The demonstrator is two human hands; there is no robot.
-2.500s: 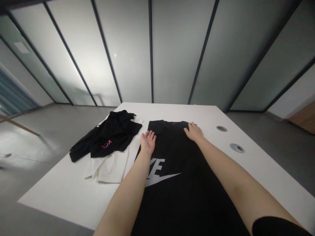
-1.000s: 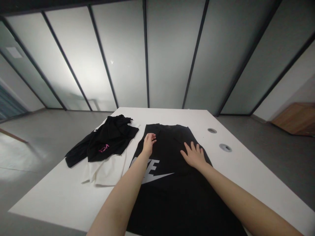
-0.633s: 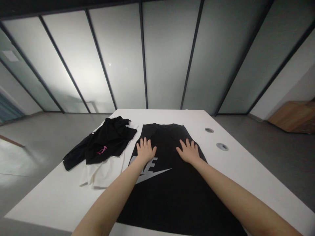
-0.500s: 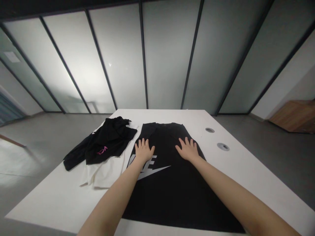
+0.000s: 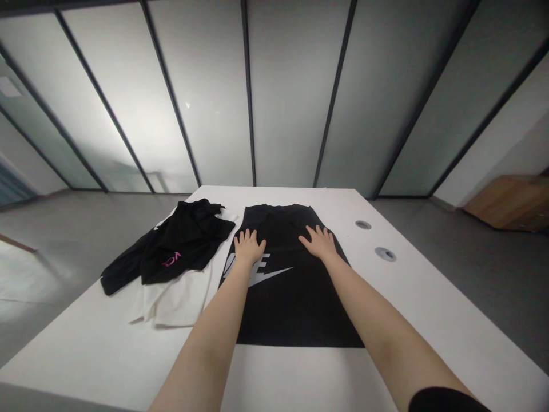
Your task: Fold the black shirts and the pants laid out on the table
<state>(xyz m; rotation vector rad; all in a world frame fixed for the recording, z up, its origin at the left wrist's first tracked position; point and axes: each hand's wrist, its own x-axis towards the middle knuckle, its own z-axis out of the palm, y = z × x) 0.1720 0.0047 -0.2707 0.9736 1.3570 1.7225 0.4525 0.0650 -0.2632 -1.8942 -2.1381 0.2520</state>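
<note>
A row of frosted panels (image 5: pixel 291 91) in dark frames is standing at 12 o'clock, beyond one white table (image 5: pixel 309 377). Grey floor (image 5: pixel 450 229) is showing on both sides. Clock positions are taking the shirt as centre, with 12 at the far table edge.

One black shirt (image 5: pixel 300 303) is lying flat on the table, front side up. Its neckline (image 5: pixel 281 207) is facing 12 and its straight hem (image 5: pixel 300 345) is facing 6, with bare tabletop showing below. The cloth is appearing mostly smooth. One pale grey print (image 5: pixel 266 277), comprising block lettering above a pointed swoosh, is running across the front; the left forearm and hand are covering part of the lettering.

Two hands are resting on the shirt: the left hand (image 5: pixel 250 247) at 10 o'clock, the right hand (image 5: pixel 319 242) at 2 o'clock. Both are lying palm down with fingers spread wide, and neither is gripping anything.

One clothing pile (image 5: pixel 189 240) is lying between 9 and 10 o'clock, near the shirt. Black cloth with pink lettering (image 5: pixel 171 259) is covering white cloth (image 5: pixel 182 300); the number of garments cannot be told. Two round table inserts (image 5: pixel 385 254) are sitting between 2 and 3 o'clock.
</note>
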